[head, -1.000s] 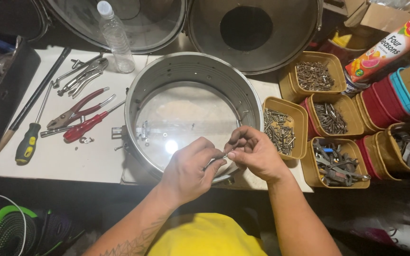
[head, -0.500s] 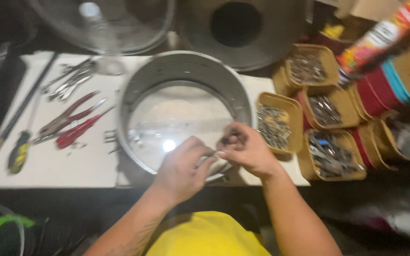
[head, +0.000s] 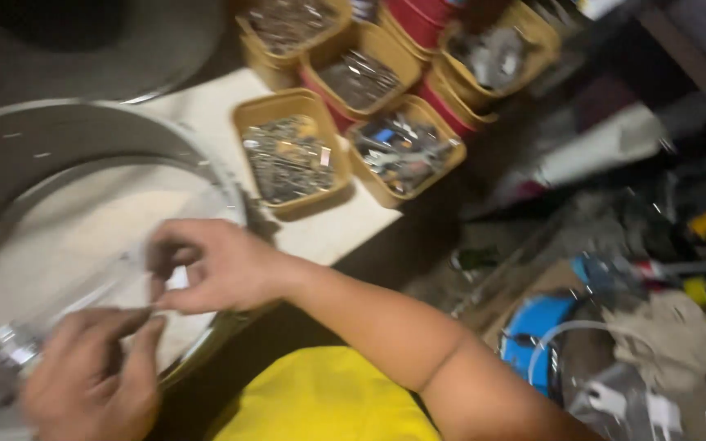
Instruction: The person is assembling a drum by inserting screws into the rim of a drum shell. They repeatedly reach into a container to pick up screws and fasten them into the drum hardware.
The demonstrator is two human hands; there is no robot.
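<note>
Blurred frame. My right hand [head: 222, 265] and left hand [head: 96, 380] pinch something tiny, can't tell what, over the drum [head: 83, 139] rim at lower left. It could drop inside; hardware tubs [head: 288, 155] sit just beside.

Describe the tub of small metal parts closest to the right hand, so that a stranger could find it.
Start at the big round metal drum shell on the white table. Just right of its rim sits a square yellow tub of small grey hardware. Unlike the other tubs, it stands nearest the drum.
</note>
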